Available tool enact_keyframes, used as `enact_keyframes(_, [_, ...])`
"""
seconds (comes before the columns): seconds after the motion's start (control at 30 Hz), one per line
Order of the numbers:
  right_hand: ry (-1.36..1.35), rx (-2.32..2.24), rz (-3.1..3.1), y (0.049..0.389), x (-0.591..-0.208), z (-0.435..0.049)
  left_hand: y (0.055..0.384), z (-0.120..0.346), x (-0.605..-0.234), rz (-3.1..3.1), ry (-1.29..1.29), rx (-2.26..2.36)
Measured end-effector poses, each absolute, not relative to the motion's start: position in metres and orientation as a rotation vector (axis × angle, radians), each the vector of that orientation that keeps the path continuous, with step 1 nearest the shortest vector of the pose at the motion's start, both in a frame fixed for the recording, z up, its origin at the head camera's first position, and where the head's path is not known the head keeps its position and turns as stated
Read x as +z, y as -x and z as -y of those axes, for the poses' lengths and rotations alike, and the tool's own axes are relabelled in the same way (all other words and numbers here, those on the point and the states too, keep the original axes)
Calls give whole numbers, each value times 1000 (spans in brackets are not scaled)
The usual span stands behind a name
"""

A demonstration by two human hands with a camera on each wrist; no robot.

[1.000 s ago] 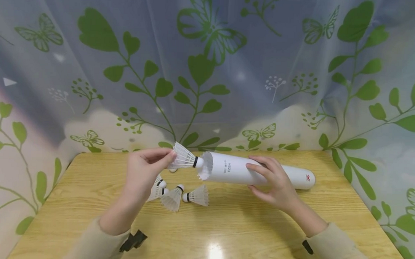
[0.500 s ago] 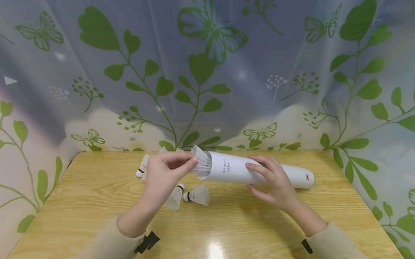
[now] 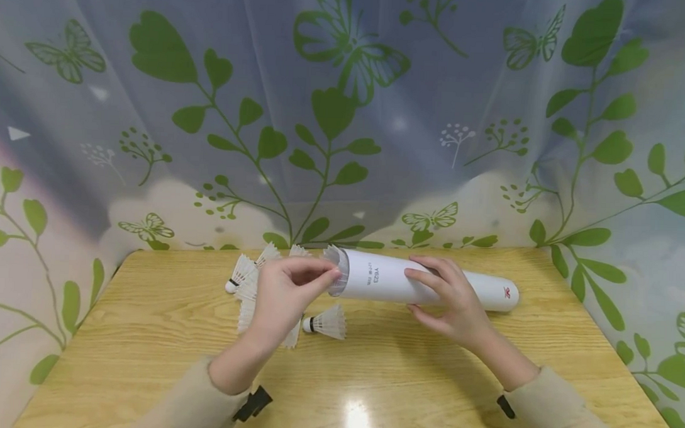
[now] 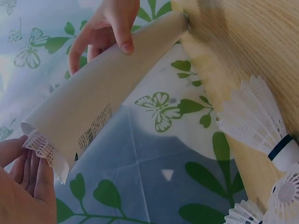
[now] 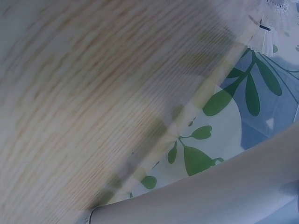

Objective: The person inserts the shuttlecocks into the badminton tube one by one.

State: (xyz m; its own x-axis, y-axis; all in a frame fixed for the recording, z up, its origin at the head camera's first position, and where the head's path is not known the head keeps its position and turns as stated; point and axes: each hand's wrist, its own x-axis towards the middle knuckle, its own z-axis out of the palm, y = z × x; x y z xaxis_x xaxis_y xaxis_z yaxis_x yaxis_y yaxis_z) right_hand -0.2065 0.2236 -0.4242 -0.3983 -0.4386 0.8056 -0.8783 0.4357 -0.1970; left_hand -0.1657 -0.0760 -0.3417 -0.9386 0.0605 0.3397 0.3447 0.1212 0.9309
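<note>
Shuttlecock of white mesh (image 3: 335, 256), pinched in the left grip (image 3: 285, 294), pokes from the long white tube (image 3: 382, 278) the right grip (image 3: 451, 301) clasps

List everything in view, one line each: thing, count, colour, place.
table: one, yellow-brown wood grain, under the work
patterned cloth: blue, white and green, behind and beside the table
tube: one, white with print and a small red mark, held sideways above the table
inserted shuttlecock: one, white, skirt showing at the tube's open end
loose shuttlecocks: at least five, white with dark bands, on the table; some hidden, exact count unclear
sleeves: two, beige, on the forearms
black wrist pieces: two, black, at the cuffs
left hand: one, bare, pinching the inserted shuttlecock's skirt
right hand: one, bare, gripping the tube
</note>
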Motion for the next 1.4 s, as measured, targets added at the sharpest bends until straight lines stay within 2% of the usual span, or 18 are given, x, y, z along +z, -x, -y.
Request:
enact_keyframes(0.53, [-1111,827,2027,206,-425,-224,165,68,-347,2236,351,-1925])
enact_keyframes(1.0, [-1107,831,2040,204,-427,-225,164,65,-354,2262,407,-1834])
enact_keyframes(1.4, [-1116,814,1996,205,-425,-223,172,94,-346,2328,414,-1822])
